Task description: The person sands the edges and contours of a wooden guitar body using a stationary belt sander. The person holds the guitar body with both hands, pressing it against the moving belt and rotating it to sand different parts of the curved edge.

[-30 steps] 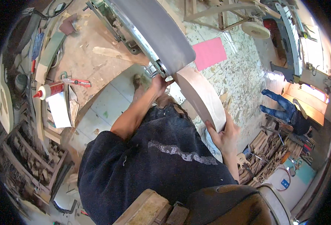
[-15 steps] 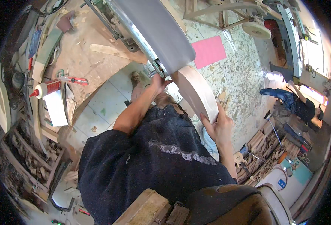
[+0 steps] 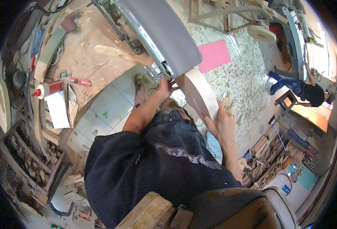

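Observation:
A pale, thick, curved piece of wood (image 3: 199, 93) has its far end against the rounded end of a long belt sander (image 3: 164, 34) with a grey belt. My right hand (image 3: 222, 123) grips the wood's near end, thumb on the inner side and fingers round the outer side. At the far end, beside the sander's metal edge, my left hand (image 3: 166, 88) is closed at the wood's inner edge. Some of its fingertips are hidden there.
A wooden worktable (image 3: 103, 65) on the left bears a glue bottle (image 3: 50, 89), a red utility knife (image 3: 78, 81) and white paper (image 3: 58, 110). A pink sheet (image 3: 215, 55) lies on the floor. Wood offcuts (image 3: 279, 152) are piled right; another person (image 3: 309, 93) stands beyond.
The wood's near end and my right hand have shifted slightly toward the sander. My left hand stays near the sander's edge. The other person has changed posture, and the whole view has shifted a little.

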### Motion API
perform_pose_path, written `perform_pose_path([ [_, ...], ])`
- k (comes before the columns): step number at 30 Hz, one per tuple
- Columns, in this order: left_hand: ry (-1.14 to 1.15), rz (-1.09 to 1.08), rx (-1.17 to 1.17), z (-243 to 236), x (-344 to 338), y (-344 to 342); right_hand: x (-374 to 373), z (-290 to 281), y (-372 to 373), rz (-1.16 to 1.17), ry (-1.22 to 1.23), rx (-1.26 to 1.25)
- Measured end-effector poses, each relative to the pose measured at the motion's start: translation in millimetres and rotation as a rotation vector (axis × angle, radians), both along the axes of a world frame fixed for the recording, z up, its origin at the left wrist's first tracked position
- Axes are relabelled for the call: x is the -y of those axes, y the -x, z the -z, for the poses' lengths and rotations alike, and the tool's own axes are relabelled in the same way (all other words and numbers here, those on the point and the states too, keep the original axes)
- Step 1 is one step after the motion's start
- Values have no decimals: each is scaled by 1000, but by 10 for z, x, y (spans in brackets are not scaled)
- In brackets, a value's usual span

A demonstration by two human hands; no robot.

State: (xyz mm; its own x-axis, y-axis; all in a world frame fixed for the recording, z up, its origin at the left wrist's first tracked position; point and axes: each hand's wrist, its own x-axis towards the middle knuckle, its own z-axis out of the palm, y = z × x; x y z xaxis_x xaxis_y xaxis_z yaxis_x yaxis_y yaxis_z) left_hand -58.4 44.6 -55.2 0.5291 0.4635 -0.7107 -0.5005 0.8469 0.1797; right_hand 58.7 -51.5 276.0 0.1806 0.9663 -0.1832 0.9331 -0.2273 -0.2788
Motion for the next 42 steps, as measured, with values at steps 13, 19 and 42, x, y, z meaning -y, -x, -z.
perform_pose_path([
  [13,113,65,70,107,101,-74,-171,45,42,-8,138,109],
  [19,7,51,32,-152,-24,-58,50,-180,57,32,16,70],
  [42,8,63,13,-34,28,68,-43,-181,101,-4,90,70],
])
